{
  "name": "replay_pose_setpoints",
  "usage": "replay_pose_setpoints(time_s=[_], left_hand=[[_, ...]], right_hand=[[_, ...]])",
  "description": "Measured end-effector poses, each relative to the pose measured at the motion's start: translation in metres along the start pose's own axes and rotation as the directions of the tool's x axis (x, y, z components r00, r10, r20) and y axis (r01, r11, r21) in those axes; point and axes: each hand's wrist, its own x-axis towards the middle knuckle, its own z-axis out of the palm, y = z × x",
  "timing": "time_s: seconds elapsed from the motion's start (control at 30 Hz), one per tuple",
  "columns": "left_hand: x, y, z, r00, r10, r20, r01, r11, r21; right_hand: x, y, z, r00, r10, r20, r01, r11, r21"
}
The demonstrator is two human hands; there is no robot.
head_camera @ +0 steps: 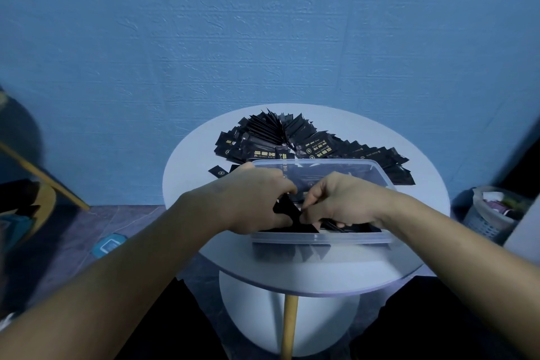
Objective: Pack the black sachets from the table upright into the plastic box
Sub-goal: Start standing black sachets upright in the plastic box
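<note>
A textured blue wall (263,23) is filling the background. A round white table (306,275) is standing on a dark tiled floor (87,242). A basket (488,213) is sitting at right.

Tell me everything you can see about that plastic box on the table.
The plastic box is clear, shallow and rectangular with rounded corners and no lid on. It sits level on the round white table, in front of a heap of black sachets. More sachets lie inside. Both hands, left hand and right hand, reach into it.
</note>
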Motion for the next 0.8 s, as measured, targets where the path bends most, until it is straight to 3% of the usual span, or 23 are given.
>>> replay_pose_setpoints(time_s=[0.13,0.3,0.53,0.8], left_hand=[[0.001,-0.001,0.001,1.0,0.007,0.015,-0.007,0.999,0.032],[0.0,0.0,-0.002,0.999,-0.014,0.046,0.014,1.0,0.01],[-0.001,0.0,-0.006,0.994,0.02,0.104,-0.025,0.999,0.048],[-0.001,0.002,-0.005,0.994,-0.021,0.108,0.019,1.0,0.016]], right_hand=[[0.0,0.001,0.002,0.999,-0.012,0.052,0.012,1.0,-0.01],[0.001,0.0,0.001,0.994,-0.012,0.106,0.001,0.995,0.102],[0.006,0.0,-0.001,1.0,0.001,0.001,-0.001,0.958,0.287],[0.012,-0.001,-0.007,0.986,0.099,-0.132,-0.008,0.827,0.562]])
